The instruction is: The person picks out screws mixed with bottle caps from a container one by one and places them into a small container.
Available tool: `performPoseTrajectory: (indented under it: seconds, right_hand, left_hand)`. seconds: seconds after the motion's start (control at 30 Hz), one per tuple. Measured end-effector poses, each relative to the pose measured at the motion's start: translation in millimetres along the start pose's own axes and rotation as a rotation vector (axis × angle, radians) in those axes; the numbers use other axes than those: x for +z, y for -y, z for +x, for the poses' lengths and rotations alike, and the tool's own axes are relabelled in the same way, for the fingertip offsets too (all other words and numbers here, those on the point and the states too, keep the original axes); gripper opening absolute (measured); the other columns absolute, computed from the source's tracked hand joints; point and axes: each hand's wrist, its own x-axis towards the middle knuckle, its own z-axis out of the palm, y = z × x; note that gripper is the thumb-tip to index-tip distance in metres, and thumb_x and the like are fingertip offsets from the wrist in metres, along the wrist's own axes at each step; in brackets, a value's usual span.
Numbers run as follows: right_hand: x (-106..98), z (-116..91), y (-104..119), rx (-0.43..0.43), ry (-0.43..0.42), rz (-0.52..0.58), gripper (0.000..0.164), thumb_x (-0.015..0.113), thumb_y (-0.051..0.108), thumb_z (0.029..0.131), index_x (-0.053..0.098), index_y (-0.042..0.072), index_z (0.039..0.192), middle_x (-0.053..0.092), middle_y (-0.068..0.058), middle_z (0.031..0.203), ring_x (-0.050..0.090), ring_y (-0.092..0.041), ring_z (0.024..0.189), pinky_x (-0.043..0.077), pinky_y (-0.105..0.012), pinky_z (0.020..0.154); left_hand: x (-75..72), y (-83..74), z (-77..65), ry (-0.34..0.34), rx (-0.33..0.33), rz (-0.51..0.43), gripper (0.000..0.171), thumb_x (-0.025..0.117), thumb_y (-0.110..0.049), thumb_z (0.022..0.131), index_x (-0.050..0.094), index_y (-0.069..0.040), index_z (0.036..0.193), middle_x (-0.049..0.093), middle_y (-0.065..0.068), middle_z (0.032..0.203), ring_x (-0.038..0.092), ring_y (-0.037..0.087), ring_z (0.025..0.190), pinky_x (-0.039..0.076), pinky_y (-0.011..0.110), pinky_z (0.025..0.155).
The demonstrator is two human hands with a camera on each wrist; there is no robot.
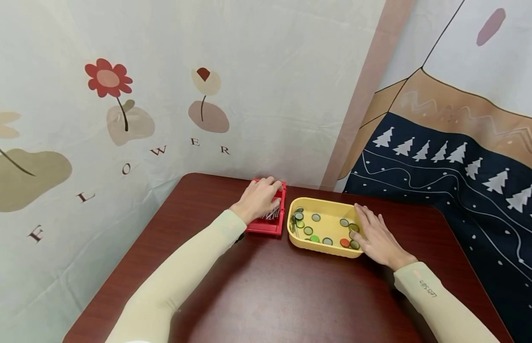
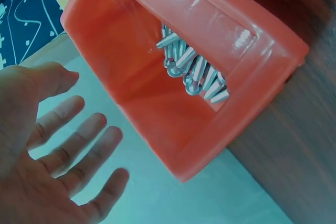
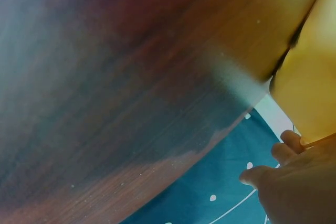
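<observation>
My left hand [image 1: 259,197] hovers over a red bin [image 1: 266,227] near the table's back edge. In the left wrist view its fingers are spread apart with nothing between them. Silver metal fasteners [image 2: 193,72], rod-shaped with some rounded ends, lie heaped inside the bin. To the right, a yellow basket [image 1: 327,204] holds several bottle caps, among them a green cap [image 1: 315,239] and an orange cap [image 1: 345,243]. My right hand [image 1: 379,240] rests at the basket's right end, fingers fairly straight along the rim and thumb over the inside.
A dark reddish-brown wooden table [image 1: 266,295] carries both containers. Behind it hangs a pale cloth [image 1: 274,85] printed with flowers and letters. A navy cloth [image 1: 446,176] with white trees hangs on the right.
</observation>
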Motion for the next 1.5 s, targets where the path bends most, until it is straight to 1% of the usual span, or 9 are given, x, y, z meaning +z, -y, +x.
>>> performPoseTrajectory:
  seconds: [0.27,0.57,0.73,0.93,1.1,1.23,1.3,1.4,1.5]
  right_hand:
    - [-2,-1,2,0.008,0.008,0.006,0.089,0.063,0.029,0.114,0.017,0.003,0.186,0.024,-0.031,0.19,0.022,-0.057,0.176,0.015,-0.087,0.138]
    - [-5,0,4,0.002,0.004,0.001,0.088,0.063,0.032,0.115,0.019,0.003,0.185,0.025,-0.031,0.189,0.024,-0.055,0.175,0.016,-0.086,0.138]
    - [-6,-1,5,-0.004,0.001,0.006,0.088,0.063,0.031,0.115,0.019,0.003,0.185,0.026,-0.03,0.189,0.024,-0.054,0.176,0.016,-0.086,0.138]
    - [-3,0,2,-0.009,-0.01,0.008,0.087,0.064,0.031,0.114,0.021,0.001,0.184,0.027,-0.031,0.189,0.024,-0.056,0.175,0.016,-0.087,0.138]
    - [-2,1,2,0.0,-0.002,0.009,0.088,0.063,0.031,0.114,0.02,0.002,0.185,0.025,-0.03,0.189,0.023,-0.055,0.176,0.014,-0.086,0.139]
    - [-2,1,3,-0.005,-0.01,0.002,0.087,0.063,0.031,0.114,0.022,0.002,0.184,0.027,-0.031,0.189,0.025,-0.055,0.175,0.016,-0.087,0.138]
    - [-2,0,3,-0.007,-0.013,-0.002,0.087,0.064,0.032,0.114,0.023,0.002,0.184,0.027,-0.03,0.189,0.025,-0.054,0.176,0.016,-0.087,0.138]
    - [-2,0,4,-0.008,-0.013,-0.002,0.087,0.064,0.031,0.113,0.023,0.001,0.184,0.028,-0.029,0.189,0.025,-0.053,0.176,0.016,-0.087,0.138]
    - [-2,-1,3,-0.007,-0.014,0.0,0.087,0.064,0.031,0.114,0.022,0.002,0.184,0.028,-0.028,0.189,0.025,-0.053,0.176,0.016,-0.087,0.138]
  left_hand:
    - [-1.5,-9.1,3.9,0.026,0.134,0.081,0.03,0.08,-0.035,0.112,0.078,-0.019,0.138,0.075,0.006,0.146,0.071,0.031,0.137,0.05,0.059,0.13]
    - [-5.2,-25.2,11.8,0.125,0.326,0.089,0.034,0.083,-0.036,0.111,0.077,-0.021,0.141,0.074,0.003,0.147,0.069,0.028,0.143,0.048,0.057,0.132]
    - [-4.9,-38.9,21.3,0.222,0.44,0.135,0.038,0.086,-0.041,0.108,0.078,-0.023,0.141,0.075,0.001,0.146,0.069,0.025,0.14,0.05,0.054,0.13]
    - [-3.6,-60.5,33.2,0.382,0.547,0.218,0.04,0.088,-0.048,0.105,0.082,-0.029,0.14,0.076,-0.002,0.147,0.07,0.02,0.142,0.049,0.053,0.131]
    - [-1.1,-74.6,41.0,0.48,0.604,0.284,0.031,0.088,-0.048,0.105,0.085,-0.029,0.128,0.08,-0.005,0.134,0.075,0.014,0.128,0.052,0.042,0.113]
    - [2.6,-83.5,46.0,0.523,0.646,0.337,0.012,0.082,-0.036,0.107,0.082,-0.026,0.101,0.076,-0.008,0.106,0.07,0.011,0.104,0.048,0.037,0.096]
    - [7.3,-87.5,48.4,0.548,0.666,0.367,0.024,0.078,-0.03,0.109,0.071,-0.024,0.086,0.066,-0.008,0.091,0.061,0.011,0.094,0.047,0.036,0.092]
    - [15.5,-92.8,52.1,0.575,0.68,0.413,0.041,0.074,-0.029,0.112,0.054,-0.024,0.075,0.051,-0.008,0.079,0.052,0.012,0.086,0.048,0.036,0.089]
    - [23.3,-98.0,56.4,0.593,0.668,0.437,0.05,0.073,-0.029,0.112,0.05,-0.025,0.069,0.048,-0.009,0.072,0.049,0.011,0.08,0.05,0.035,0.085]
